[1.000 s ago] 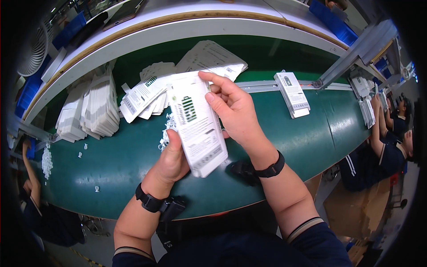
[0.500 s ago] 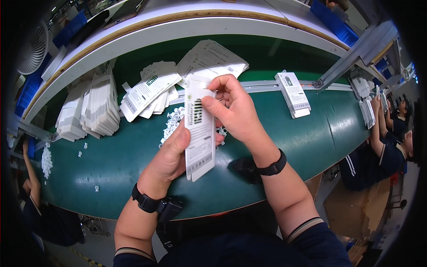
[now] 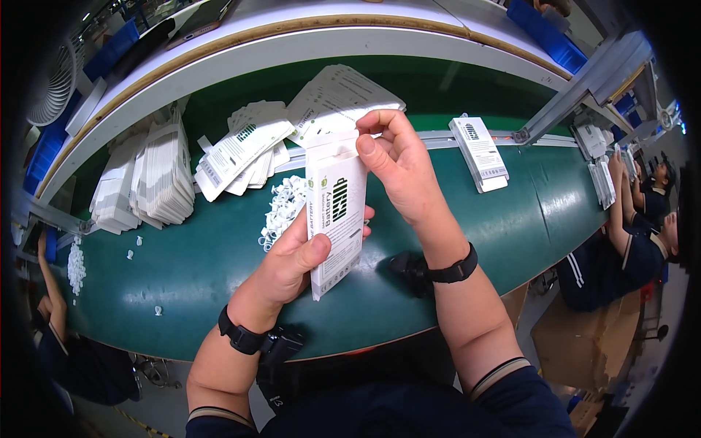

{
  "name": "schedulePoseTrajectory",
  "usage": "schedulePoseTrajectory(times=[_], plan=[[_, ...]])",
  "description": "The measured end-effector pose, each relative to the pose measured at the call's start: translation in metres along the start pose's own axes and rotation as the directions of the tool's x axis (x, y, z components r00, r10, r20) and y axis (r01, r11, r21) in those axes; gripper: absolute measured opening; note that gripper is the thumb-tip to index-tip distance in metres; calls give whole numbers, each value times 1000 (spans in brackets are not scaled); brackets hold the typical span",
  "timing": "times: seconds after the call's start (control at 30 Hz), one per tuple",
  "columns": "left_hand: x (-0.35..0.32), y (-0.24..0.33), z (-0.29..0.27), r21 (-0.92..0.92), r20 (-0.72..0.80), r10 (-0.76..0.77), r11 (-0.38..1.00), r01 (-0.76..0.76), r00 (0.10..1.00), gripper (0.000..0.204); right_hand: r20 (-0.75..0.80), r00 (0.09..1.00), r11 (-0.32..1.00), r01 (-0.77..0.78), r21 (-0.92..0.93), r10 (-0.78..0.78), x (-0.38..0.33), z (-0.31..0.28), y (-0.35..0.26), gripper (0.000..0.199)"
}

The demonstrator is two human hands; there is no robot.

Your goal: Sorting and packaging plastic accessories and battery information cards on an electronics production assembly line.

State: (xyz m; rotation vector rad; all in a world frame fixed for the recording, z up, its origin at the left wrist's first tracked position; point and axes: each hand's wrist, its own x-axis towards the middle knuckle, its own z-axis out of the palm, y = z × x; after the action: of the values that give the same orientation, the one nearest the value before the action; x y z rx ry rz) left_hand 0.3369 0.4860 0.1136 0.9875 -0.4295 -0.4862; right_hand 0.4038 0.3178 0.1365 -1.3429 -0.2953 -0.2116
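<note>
My left hand is wrapped round the lower part of a flat white carton, thumb on its printed front and fingers behind. The carton stands nearly upright, printed with green stripes and small dark text, its upper end open with a flap raised. At that end's right corner, my right hand closes thumb and index finger on the flap edge; the exact contact is partly hidden. Behind my left hand lies a heap of small white plastic rings. Fanned flattened cartons lie beyond it, beside a larger stack of similar blanks.
Dense rows of folded cartons stand at left on the green table. A few loose rings and another white heap lie further left. At right are filled-out cartons. A shelf spans the back; co-workers sit at both sides.
The carton has turned to show its side edge, and its top end now gapes open. My right hand has moved from its front face up to the top right corner.
</note>
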Motion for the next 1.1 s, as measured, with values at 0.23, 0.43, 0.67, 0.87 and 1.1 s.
schedulePoseTrajectory(times=[0.23,0.43,0.67,0.87,1.1], plan=[[1,1,1,-169,6,18,986,-16,1000,63,205,967,985,-128,-118,150,-2,-11,0,27],[-2,-10,-14,15,-229,66,998,-64,971,40,144,988,980,-29,-198,59,-5,-4,0,27],[10,-4,-1,74,-375,315,948,-310,872,60,153,978,989,-146,27,140,-5,2,-2,20],[11,11,5,300,-308,448,883,-361,840,66,171,968,981,-174,-80,186,-4,-2,-1,23],[4,15,-14,323,-397,342,921,-219,852,35,148,974,963,-131,-236,169,-8,2,-7,28]])
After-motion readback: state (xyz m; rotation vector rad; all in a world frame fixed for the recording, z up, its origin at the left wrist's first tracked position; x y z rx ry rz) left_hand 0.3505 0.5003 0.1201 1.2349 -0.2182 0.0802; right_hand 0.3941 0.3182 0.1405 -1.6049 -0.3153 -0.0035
